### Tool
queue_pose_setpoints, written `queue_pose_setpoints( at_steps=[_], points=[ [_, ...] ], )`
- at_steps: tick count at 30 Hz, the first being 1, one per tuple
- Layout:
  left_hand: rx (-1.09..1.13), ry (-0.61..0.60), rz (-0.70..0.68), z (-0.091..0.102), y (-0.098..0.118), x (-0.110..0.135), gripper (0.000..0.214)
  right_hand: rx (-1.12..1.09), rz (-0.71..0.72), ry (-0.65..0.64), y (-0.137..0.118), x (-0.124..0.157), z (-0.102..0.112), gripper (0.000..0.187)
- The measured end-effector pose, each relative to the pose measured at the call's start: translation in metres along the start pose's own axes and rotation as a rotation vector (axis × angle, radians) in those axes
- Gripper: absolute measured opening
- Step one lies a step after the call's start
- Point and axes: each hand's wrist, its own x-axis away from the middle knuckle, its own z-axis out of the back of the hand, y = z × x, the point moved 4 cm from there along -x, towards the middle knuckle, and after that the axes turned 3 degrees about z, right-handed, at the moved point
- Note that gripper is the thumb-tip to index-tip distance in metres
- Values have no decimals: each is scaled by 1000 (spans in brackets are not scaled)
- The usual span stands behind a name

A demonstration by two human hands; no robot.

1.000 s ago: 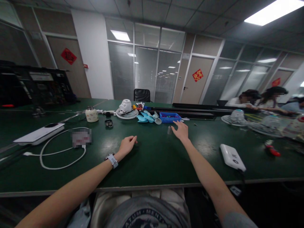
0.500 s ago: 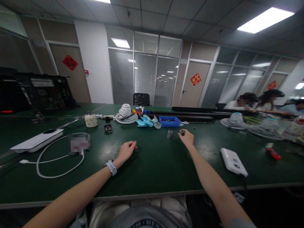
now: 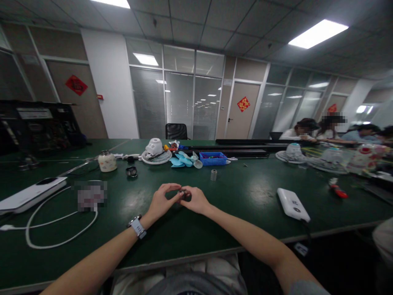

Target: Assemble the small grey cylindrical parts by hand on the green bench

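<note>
Both hands meet above the green table (image 3: 245, 213), in front of me. A small dark metal cylinder (image 3: 184, 194), partly hidden by fingers, is between them. My right hand (image 3: 196, 200) grips it with thumb and fingers. My left hand (image 3: 162, 200), with a watch on its wrist, has its thumb and fingertips closed on the same piece from the other side. A second small silver metal cylinder (image 3: 213, 175) stands upright on the table, beyond my right hand and apart from it.
Behind lie a blue basket (image 3: 213, 159), light-blue fan blades (image 3: 184, 159) and a white fan (image 3: 156, 152). A jar (image 3: 107, 161), black watch (image 3: 132, 171) and white cable (image 3: 61, 246) are left; a white power bank (image 3: 293, 204) and red-handled tool (image 3: 337, 190) right. People sit far right.
My right hand has picked up the metal cylinder beside the standing one and brought it left and nearer to me. My left hand has closed in on it. The view has turned slightly right.
</note>
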Motion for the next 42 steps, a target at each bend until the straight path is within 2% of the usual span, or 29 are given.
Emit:
queue_pose_setpoints(
  at_steps=[4, 9, 15, 17, 19, 22, 26, 29, 31, 34, 36, 38, 40, 42],
  points=[
    [-5, 5, 31, 0, 2, 0, 41, -56, -41, 17, 5, 4, -1, 47],
    [114, -16, 120, -3, -3, -3, 45, -154, -108, 23, 11, 4, -6, 60],
    [187, -45, 135, -7, -3, -10, 41, -116, -110, 22, 11, 4, -7, 68],
    [201, -19, 128, -5, -1, -13, 41, -130, -105, 21, 11, 4, -7, 69],
    [211, 57, 127, 1, -4, -15, 43, -145, -101, 29, 13, 4, -7, 69],
    [179, 134, 160, 11, -18, -15, 49, -142, -106, 35, 16, 4, -8, 70],
    [43, 0, 241, 8, -44, -8, 50, -128, -106, 44, 15, 6, -12, 70],
    [-23, -83, 226, 1, -50, -4, 45, -156, -108, 71, 12, 3, -6, 67],
    [-47, -101, 217, -1, -48, -3, 45, -158, -110, 131, 13, -3, 12, 67],
    [-62, -138, 239, -1, -45, -2, 50, -18, -87, 338, 26, -11, 64, 66],
    [-54, -158, 258, -1, -44, -2, 55, 171, -128, 519, 47, -10, 106, 65],
    [-28, -149, 279, -1, -45, -3, 60, 332, -270, 638, 78, -2, 140, 61],
    [0, -102, 296, 0, -47, -4, 59, 446, -430, 640, 113, 8, 160, 57],
    [15, -31, 321, 1, -48, -6, 55, 515, -543, 580, 145, 19, 167, 56]
  ],
)
